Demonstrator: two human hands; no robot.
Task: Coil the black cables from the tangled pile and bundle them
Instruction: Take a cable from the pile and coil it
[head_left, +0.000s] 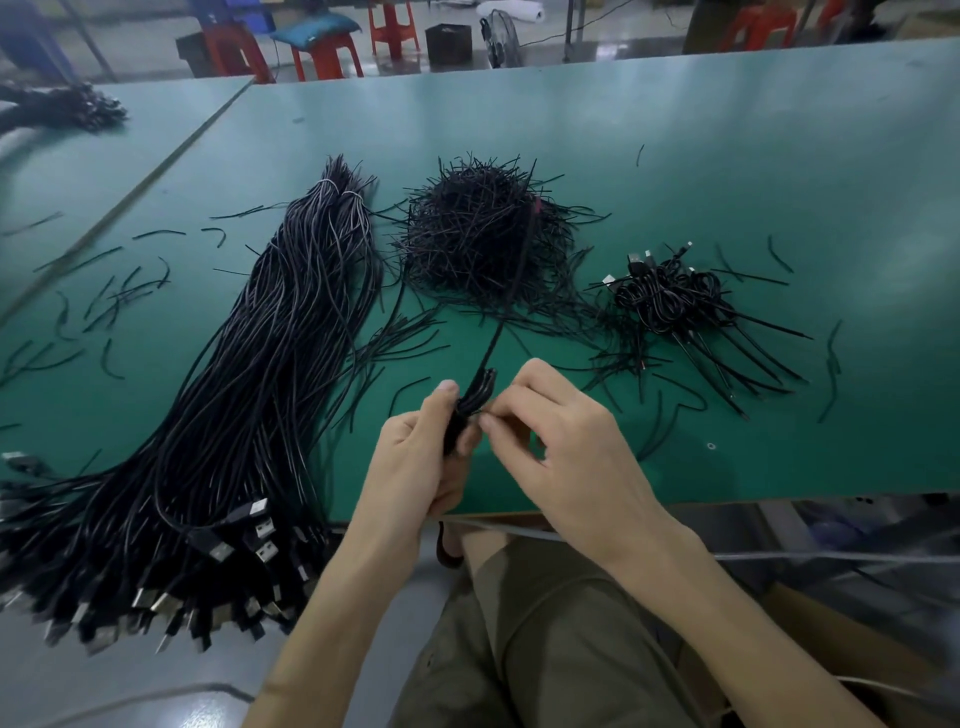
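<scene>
Left hand is clamped around a short folded coil of thin black cable, held just above the near edge of the green matte surface. Right hand pinches at the coil's middle with thumb and forefinger, likely working a black twist tie; the tie itself is too small to make out. A loose strand runs up from the coil toward the mound of short black tie wires.

Long bundle of uncoiled black USB cables lies left, plugs at the near edge. Small heap of finished coiled cables sits right.

Judgement: tying step. Keep the left grip tight so the loops don't spring. Wrap the tie at mid-coil, twist snug, not crushing. Then drop it on the right heap.
</scene>
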